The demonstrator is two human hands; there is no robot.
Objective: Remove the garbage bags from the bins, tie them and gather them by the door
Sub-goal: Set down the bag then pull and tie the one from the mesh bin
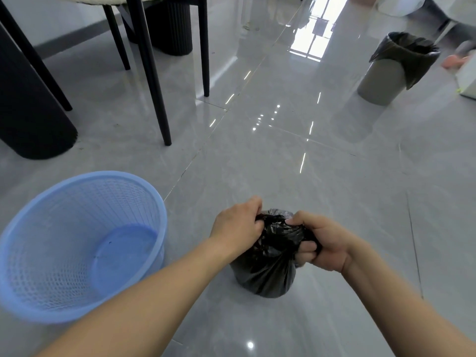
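Note:
A small black garbage bag [268,269] stands on the grey tiled floor in front of me. My left hand [238,222] grips the bunched top of the bag from the left. My right hand [322,243] grips the other side of the bag's top, fingers curled round the plastic. To the left stands a blue mesh bin [77,243] with no bag in it. At the far right a grey bin [386,78] holds a black bag [407,52] folded over its rim.
Black chair legs [152,73] and dark ribbed pedestals [28,119] stand at the left and back left. A person's foot in a pink shoe [454,60] shows at the far right beside a white object [467,81]. Glossy floor stretches ahead between them.

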